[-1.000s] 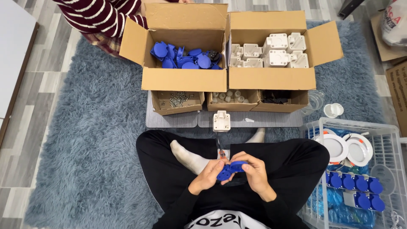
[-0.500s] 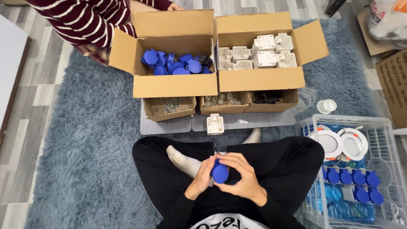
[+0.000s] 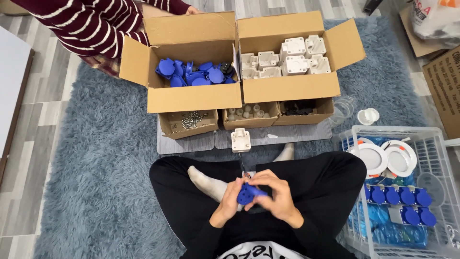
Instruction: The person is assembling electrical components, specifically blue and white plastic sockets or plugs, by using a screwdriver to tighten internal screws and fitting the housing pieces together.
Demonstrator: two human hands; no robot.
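I sit cross-legged on a rug and hold a blue plastic socket part (image 3: 247, 194) over my lap with both hands. My left hand (image 3: 229, 201) grips its left side from below. My right hand (image 3: 275, 194) is wrapped around its right side, fingers curled over the top. Just ahead of my knees a white socket housing (image 3: 240, 139) stands on a grey board (image 3: 191, 143).
A cardboard box of blue parts (image 3: 194, 75) and a box of white housings (image 3: 286, 61) stand ahead, with small trays of screws (image 3: 188, 122), white pieces (image 3: 246, 113) and black pieces (image 3: 299, 107). A white wire basket (image 3: 441, 144) sits at my right. Another person in a striped sleeve (image 3: 91, 24) is top left.
The camera view shifted slightly. The blue part has turned in my hands, and my right hand's fingers now close further over it.
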